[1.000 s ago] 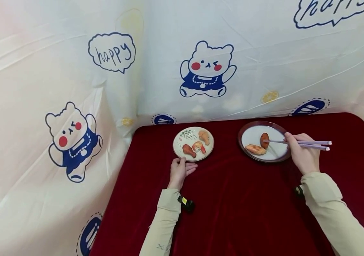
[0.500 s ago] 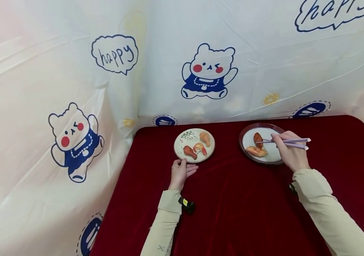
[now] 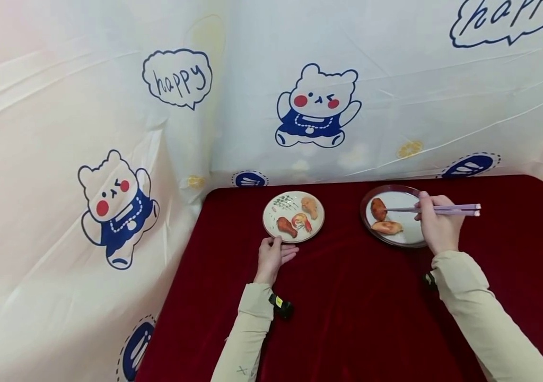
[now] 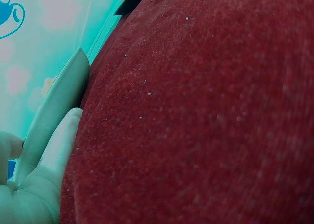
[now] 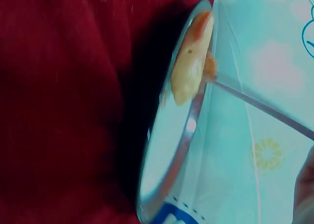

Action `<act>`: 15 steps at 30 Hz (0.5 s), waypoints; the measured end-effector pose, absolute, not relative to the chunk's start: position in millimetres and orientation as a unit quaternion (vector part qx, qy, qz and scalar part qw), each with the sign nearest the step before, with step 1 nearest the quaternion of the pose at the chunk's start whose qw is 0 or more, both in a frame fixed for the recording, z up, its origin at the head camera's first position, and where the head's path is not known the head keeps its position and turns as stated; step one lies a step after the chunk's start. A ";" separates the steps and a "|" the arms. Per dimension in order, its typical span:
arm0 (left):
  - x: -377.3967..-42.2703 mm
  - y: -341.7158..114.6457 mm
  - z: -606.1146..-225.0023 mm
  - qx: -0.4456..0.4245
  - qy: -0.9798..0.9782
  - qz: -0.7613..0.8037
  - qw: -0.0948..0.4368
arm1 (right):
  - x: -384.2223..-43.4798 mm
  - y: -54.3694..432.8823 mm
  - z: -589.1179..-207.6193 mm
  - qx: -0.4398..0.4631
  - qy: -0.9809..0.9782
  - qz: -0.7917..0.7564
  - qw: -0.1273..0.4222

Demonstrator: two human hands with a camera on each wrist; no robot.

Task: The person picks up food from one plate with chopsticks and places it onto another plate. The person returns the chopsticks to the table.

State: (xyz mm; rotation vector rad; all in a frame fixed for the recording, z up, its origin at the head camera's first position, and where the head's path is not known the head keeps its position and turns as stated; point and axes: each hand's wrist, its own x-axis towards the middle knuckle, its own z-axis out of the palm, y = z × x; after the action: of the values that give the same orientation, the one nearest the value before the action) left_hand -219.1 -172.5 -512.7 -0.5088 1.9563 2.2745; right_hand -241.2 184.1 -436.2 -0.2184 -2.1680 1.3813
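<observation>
Red cloth (image 3: pixel 348 307) is spreading under everything I'm seeing from my distant seat, and two bare hands are sharing the picture. On the left side, the left hand (image 3: pixel 270 260) is pinching the near rim of the cream plate (image 3: pixel 273 214), thumb sitting over the edge, fingers lying straight along the outside; my left wrist view is showing that plate edge-on between them. On it, a brown drumstick (image 3: pixel 286 226) is lying closest to the thumb, a curled shrimp (image 3: pixel 302 223) is sitting just beside it, and a pale fried piece (image 3: pixel 308 208) is resting near the far right rim.

Over on the right, the right hand (image 3: pixel 440 225) is pinching lavender chopsticks (image 3: pixel 456 210), and their tips are touching the right edge of the dark brown piece (image 3: pixel 378 210). I'm failing to tell whether the tips are clamping it or only pressing against it. That piece is lying at the left side of the dark-rimmed plate (image 3: pixel 405 228), and the tan piece (image 3: pixel 387 228) is stretching out just below it, nearer the person. Behind the table, a pale curtain (image 3: pixel 238 127) is hanging, printed with winking bears and "happy" bubbles.
</observation>
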 end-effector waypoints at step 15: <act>-218.2 -170.0 -514.0 -0.172 0.653 0.737 0.033 | -265.2 197.3 -409.5 -0.060 -0.915 0.353 0.185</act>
State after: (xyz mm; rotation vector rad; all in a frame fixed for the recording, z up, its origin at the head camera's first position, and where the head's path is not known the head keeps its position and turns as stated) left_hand -218.2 -170.0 -514.0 -0.5303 2.0095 2.2665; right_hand -265.2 197.3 -409.5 -0.1683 -2.5781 0.9947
